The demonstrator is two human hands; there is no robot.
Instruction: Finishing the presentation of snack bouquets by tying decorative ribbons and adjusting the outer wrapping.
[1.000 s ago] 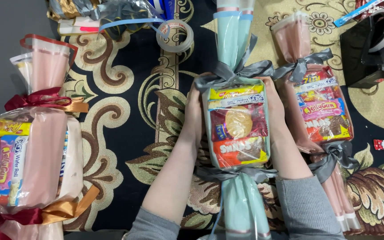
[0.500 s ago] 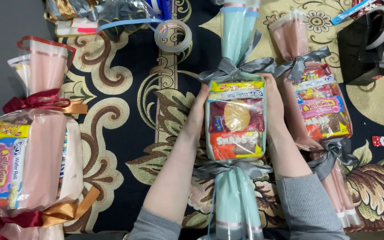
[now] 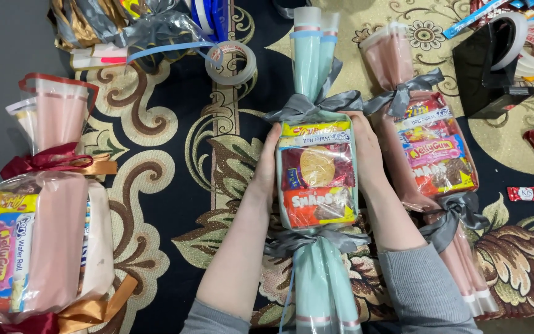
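Mint snack bundle (image 3: 316,179) between both hands' fingers (image 3: 271,151)

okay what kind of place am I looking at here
Probably a home floor used for gift wrapping: a patterned carpet, a clear tape roll, a black tape dispenser, and ribbon-tied snack bundles.

Between my hands: candy-shaped parcel (image 3: 316,179), mint-green wrap, grey ribbons, yellow and red snack packs inside. My sleeves (image 3: 424,291), grey. Neighbouring parcel (image 3: 431,154), pink wrap, grey ribbons. Far parcels (image 3: 44,235), pink, tied maroon and orange. Carpet (image 3: 174,179), dark with beige floral scrolls. Tape dispenser (image 3: 486,68), black.
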